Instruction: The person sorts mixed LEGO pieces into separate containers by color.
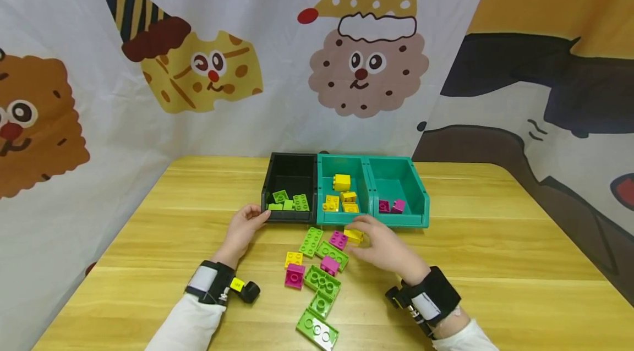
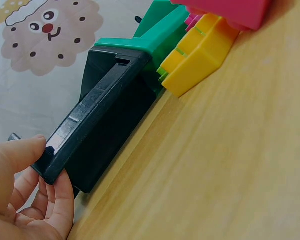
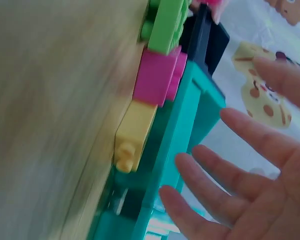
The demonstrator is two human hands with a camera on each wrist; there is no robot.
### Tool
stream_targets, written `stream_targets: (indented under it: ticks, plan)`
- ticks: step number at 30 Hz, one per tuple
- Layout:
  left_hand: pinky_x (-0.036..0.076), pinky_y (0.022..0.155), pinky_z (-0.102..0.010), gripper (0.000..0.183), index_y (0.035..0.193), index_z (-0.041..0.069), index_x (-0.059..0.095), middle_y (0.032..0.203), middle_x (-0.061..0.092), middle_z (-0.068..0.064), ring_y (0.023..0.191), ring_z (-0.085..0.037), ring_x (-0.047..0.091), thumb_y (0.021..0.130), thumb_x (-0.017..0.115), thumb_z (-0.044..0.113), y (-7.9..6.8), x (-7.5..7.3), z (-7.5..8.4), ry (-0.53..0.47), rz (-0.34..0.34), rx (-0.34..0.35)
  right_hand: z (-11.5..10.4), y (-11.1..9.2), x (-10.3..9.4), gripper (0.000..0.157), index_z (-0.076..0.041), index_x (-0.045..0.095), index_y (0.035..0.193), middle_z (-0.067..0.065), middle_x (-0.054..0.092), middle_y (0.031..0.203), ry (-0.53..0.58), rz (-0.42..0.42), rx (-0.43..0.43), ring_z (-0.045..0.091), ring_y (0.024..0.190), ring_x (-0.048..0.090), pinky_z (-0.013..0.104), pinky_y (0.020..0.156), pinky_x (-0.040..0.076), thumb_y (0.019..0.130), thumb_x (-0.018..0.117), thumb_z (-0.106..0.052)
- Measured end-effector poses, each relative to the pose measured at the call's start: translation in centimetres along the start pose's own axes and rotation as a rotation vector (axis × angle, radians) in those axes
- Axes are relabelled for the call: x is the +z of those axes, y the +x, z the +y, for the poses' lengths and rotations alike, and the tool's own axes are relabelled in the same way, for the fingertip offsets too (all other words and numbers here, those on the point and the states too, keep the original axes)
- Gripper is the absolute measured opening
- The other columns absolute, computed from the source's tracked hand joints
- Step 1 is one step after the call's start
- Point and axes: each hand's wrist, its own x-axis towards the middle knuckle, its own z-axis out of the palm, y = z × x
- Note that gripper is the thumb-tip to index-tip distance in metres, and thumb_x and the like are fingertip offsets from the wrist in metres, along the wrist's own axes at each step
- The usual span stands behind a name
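My left hand (image 1: 244, 229) pinches the front left corner of the black bin (image 1: 292, 218); in the left wrist view the thumb lies on the rim and fingers are beneath it. Several green bricks (image 1: 300, 202) lie inside that bin. Fingers spread, my right hand (image 1: 383, 243) hovers near a yellow brick (image 1: 354, 236) by the front of the middle teal bin (image 1: 344, 219). Nothing is held in it in the right wrist view. Beside that yellow brick are a magenta brick (image 1: 339, 240) and a long green brick (image 1: 311, 241).
Yellow bricks (image 1: 342, 182) sit in the middle bin, and two magenta bricks (image 1: 398, 206) in the right teal bin (image 1: 403, 220). More loose green bricks (image 1: 322, 281), a magenta brick (image 1: 294, 276) and a yellow brick (image 1: 294, 259) lie between the arms on the wooden table (image 1: 495, 263).
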Motion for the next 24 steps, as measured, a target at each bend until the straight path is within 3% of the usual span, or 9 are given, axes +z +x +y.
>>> stream_targets:
  ticks: [4,8,16,24]
  plan:
    - [0.046,0.071,-0.018,0.022,0.104,-0.004,0.056,0.090,0.055,-0.005,0.080,-0.011,0.050,0.091,0.063,0.012,-0.1,0.0,0.1,0.018,0.004,0.000,-0.9,-0.3,0.5,0.053,-0.008,0.060,0.124,0.019,0.049,0.135,-0.026,-0.099,-0.036,0.036,0.120,0.050,0.051,0.095,0.045,0.082,0.072,-0.038]
    - [0.045,0.071,-0.018,0.023,0.105,-0.005,0.055,0.090,0.055,-0.005,0.080,-0.011,0.050,0.091,0.063,0.012,-0.2,0.0,0.1,0.017,0.006,-0.001,-1.6,-0.3,1.1,0.059,-0.008,0.060,0.124,0.017,0.052,0.132,-0.043,-0.156,-0.088,0.034,0.117,0.052,0.049,0.095,0.046,0.080,0.072,-0.045]
    - [0.046,0.071,-0.019,0.026,0.106,-0.005,0.055,0.090,0.055,-0.003,0.079,-0.009,0.049,0.091,0.064,0.014,0.0,0.0,0.2,0.006,-0.004,-0.017,-1.8,-0.3,1.7,0.050,-0.005,0.063,0.118,0.018,0.053,0.131,-0.061,-0.199,-0.108,0.036,0.118,0.053,0.049,0.097,0.044,0.078,0.076,-0.033]
    - [0.046,0.071,-0.017,0.026,0.103,-0.004,0.056,0.090,0.056,-0.005,0.080,-0.011,0.051,0.089,0.066,0.016,-0.2,0.0,-0.1,-0.015,0.002,0.021,-1.4,0.0,2.0,0.041,-0.006,0.064,0.116,0.012,0.059,0.121,-0.072,-0.174,-0.097,0.027,0.107,0.058,0.042,0.091,0.049,0.079,0.076,-0.020]
